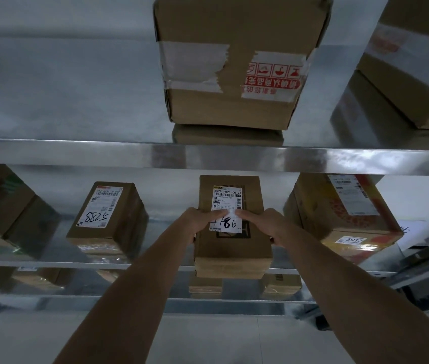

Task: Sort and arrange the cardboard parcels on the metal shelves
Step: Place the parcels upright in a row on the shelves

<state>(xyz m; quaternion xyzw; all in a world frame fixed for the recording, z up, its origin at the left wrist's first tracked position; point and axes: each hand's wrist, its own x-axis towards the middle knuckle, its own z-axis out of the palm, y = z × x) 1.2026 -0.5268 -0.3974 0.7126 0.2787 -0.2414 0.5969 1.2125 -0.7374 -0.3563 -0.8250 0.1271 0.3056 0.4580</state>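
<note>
A parcel storeroom: metal shelves (234,156) hold labelled, numbered cardboard parcels (108,214).

The scene is dim and grey-blue, with soft glare along the front edge of the upper metal shelf (234,156) and a washed-out bright patch on the white label (227,209) of the middle parcel. Wide-angle distortion bends the shelves and splays the boxes outward, and the parcels at the far left (0,206) and top right (415,61) are smeared with blur.
</note>
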